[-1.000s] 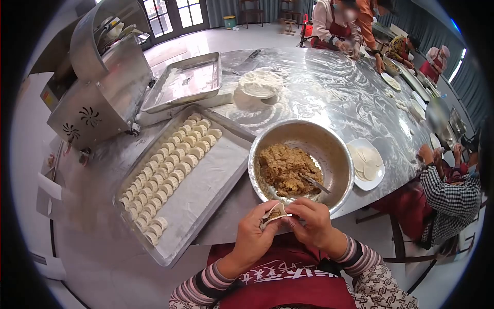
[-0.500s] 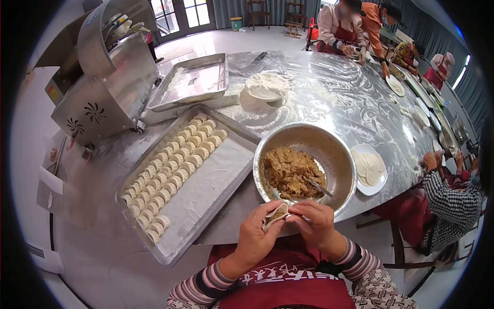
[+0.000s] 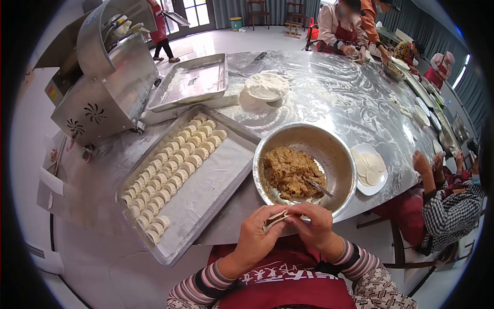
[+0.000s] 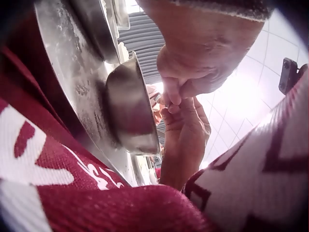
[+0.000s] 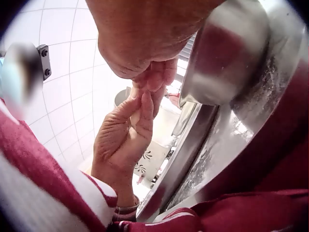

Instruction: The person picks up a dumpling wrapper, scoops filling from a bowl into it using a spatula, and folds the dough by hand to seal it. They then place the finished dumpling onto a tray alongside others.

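Observation:
Both hands meet in front of the steel bowl (image 3: 340, 154), over its near rim in the head view. My left hand (image 3: 253, 229) holds a folded dumpling (image 3: 276, 220) between thumb and fingers. The right hand (image 3: 315, 224) pinches the dumpling's right end, its fingers covering part of the edge. A narrow opening shows along the dumpling's top. In the left wrist view, the fingertips of the right hand (image 4: 186, 133) meet those of the left. Inside the bowl lies brown filling (image 3: 288, 170) with a metal utensil (image 3: 320, 188) stuck in it.
Left of the bowl, a lined tray (image 3: 213, 180) holds rows of finished dumplings (image 3: 172, 167). A plate (image 3: 380, 185) of round wrappers (image 3: 368, 164) stands right. Behind are a flour bowl (image 3: 266, 87), an upper tray (image 3: 188, 85) and a steel machine (image 3: 105, 87). Other people work around the table.
The wrapper, earlier open with filling showing, is now folded nearly together as the right fingers moved over its edge. A person in a red apron has appeared behind the machine.

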Demonstrator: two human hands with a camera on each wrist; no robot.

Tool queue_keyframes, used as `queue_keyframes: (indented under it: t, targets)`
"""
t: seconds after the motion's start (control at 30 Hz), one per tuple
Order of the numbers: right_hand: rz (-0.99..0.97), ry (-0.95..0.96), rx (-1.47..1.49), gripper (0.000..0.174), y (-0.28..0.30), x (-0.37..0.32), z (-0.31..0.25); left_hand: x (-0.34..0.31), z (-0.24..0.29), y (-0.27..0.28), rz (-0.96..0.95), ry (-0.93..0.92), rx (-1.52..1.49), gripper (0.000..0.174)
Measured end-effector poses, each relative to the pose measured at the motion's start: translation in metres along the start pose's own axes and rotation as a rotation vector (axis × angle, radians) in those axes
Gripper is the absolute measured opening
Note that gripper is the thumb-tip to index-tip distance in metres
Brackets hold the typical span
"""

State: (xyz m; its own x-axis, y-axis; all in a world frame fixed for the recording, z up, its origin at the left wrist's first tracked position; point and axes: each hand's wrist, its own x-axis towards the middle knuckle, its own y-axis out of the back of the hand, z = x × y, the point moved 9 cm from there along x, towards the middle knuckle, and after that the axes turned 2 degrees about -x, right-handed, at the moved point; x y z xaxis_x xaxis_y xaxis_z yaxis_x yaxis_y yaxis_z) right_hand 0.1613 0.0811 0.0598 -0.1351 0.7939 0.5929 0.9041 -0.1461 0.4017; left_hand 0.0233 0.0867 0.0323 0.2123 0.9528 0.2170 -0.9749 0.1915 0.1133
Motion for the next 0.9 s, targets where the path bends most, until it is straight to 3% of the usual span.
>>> queue_keyframes:
  t: [0.1, 0.23, 0.37, 0.5, 0.67, 0.83, 0.9]
  targets:
    - [-0.036, 0.049, -0.048, 0.020, -0.004, 0.001, -0.003, 0.000, -0.001, -0.001, -0.016, 0.016, 0.024, 0.024]
    - [0.025, 0.159, -0.122, 0.018, 0.000, 0.002, -0.016, -0.001, -0.002, -0.004, -0.002, 0.031, -0.033, 0.034]
    - [0.063, 0.166, -0.121, 0.020, 0.002, 0.001, -0.015, -0.003, -0.015, -0.001, 0.055, 0.098, -0.231, 0.040]
    - [0.042, 0.058, -0.094, 0.025, 0.001, 0.003, -0.007, -0.004, -0.020, -0.001, 0.059, 0.086, -0.259, 0.036]
    - [0.005, 0.046, -0.022, 0.025, -0.001, 0.006, -0.003, -0.003, -0.017, -0.002, 0.023, 0.063, -0.161, 0.034]
    - [-0.039, 0.284, -0.122, 0.021, -0.002, 0.011, -0.021, -0.004, -0.012, -0.001, -0.001, 0.033, -0.007, 0.033]
    - [-0.007, 0.230, -0.093, 0.021, 0.000, 0.011, -0.020, -0.002, -0.007, 0.000, 0.005, 0.002, -0.005, 0.033]
